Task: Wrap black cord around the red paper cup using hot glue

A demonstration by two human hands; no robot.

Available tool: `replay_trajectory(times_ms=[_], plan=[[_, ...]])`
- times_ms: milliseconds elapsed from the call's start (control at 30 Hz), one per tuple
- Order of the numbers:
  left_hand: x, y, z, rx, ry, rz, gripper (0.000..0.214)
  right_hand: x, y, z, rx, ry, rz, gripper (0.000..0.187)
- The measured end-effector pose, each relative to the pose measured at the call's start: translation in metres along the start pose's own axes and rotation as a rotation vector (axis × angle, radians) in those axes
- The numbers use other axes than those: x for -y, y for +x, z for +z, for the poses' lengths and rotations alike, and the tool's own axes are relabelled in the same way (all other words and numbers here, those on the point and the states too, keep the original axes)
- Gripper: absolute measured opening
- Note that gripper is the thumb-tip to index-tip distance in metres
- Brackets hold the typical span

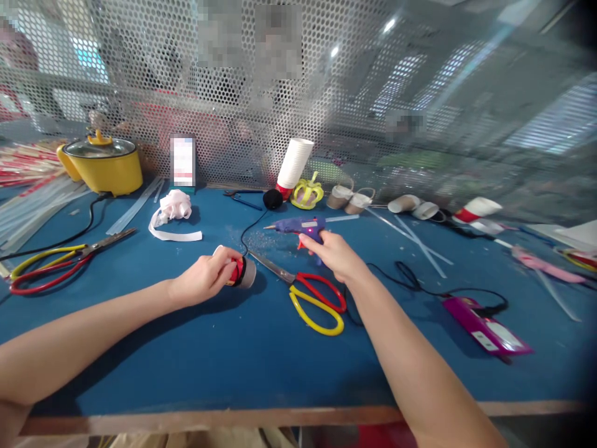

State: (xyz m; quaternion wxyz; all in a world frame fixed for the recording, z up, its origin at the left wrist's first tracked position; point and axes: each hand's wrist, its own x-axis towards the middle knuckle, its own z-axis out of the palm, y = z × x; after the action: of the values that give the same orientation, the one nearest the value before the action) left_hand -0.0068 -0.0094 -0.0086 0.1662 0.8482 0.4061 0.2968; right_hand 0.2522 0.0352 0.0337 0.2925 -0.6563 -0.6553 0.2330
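Observation:
My left hand (208,277) is closed round a small red cardboard tube (245,274) with a black cord around it, tipped on its side just above or on the table. From the tube the black cord (242,239) runs back to a black ball of yarn (273,199). My right hand (338,252) grips a blue glue gun (301,225), its nozzle pointing left and a clear glue stick (342,218) sticking out of its rear. Between my hands lie scissors (321,298) with one red and one yellow handle, blades towards the tube.
At the left are a yellow electric pot (109,171), more scissors (65,261), a white ribbon (175,211) and a phone (183,162). Paper cups (296,162) and a yellow crown-shaped piece (308,191) stand behind. A purple power strip (487,330) lies right.

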Motion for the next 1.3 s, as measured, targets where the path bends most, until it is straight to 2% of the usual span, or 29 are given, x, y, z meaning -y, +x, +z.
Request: replay_trajectory(times_ms=[100,233,333,400,467,500,533,633,700,767,833,933,1133,1200,1300], plan=[[0.0,-0.001,0.0,-0.036,0.033,0.096,0.023,-0.017,0.019,0.01,0.008,-0.097,0.066,0.034],[-0.002,-0.002,-0.003,-0.101,0.055,0.239,0.021,-0.029,0.029,0.017,-0.044,-0.194,0.08,0.032],[-0.006,-0.002,-0.005,-0.138,0.078,0.315,0.02,-0.021,0.024,0.015,-0.098,-0.232,0.017,0.025],[-0.009,-0.002,-0.006,-0.158,0.107,0.358,0.02,-0.007,0.016,0.015,-0.075,-0.222,-0.057,0.026],[-0.011,-0.003,-0.007,-0.166,0.128,0.409,0.02,0.013,0.005,0.02,0.04,-0.167,-0.13,0.035],[-0.012,-0.004,-0.007,-0.165,0.134,0.435,0.021,0.023,0.0,0.023,0.142,-0.119,-0.168,0.042],[-0.014,-0.005,-0.007,-0.162,0.137,0.456,0.021,0.033,-0.005,0.028,0.316,0.001,-0.192,0.05],[-0.016,-0.006,-0.008,-0.148,0.145,0.492,0.022,0.055,-0.017,0.041,0.594,0.271,-0.13,0.061],[-0.017,-0.007,-0.008,-0.135,0.137,0.502,0.022,0.062,-0.021,0.047,0.669,0.448,-0.112,0.057],[-0.017,-0.007,-0.008,-0.119,0.119,0.497,0.022,0.064,-0.024,0.05,0.706,0.632,-0.129,0.044],[-0.016,-0.007,-0.008,-0.097,0.097,0.471,0.022,0.064,-0.027,0.051,0.697,0.767,-0.154,0.03],[-0.017,-0.007,-0.008,-0.061,0.042,0.391,0.023,0.063,-0.03,0.05,0.589,0.825,-0.174,0.019],[-0.02,-0.006,-0.01,-0.034,-0.179,0.062,0.024,0.065,-0.034,0.041,0.299,0.758,-0.25,0.016],[-0.02,-0.006,-0.009,-0.042,-0.228,-0.02,0.025,0.067,-0.035,0.037,0.244,0.712,-0.276,0.017],[-0.02,-0.005,-0.008,-0.032,-0.308,-0.073,0.025,0.067,-0.035,0.034,0.197,0.638,-0.306,0.019]])
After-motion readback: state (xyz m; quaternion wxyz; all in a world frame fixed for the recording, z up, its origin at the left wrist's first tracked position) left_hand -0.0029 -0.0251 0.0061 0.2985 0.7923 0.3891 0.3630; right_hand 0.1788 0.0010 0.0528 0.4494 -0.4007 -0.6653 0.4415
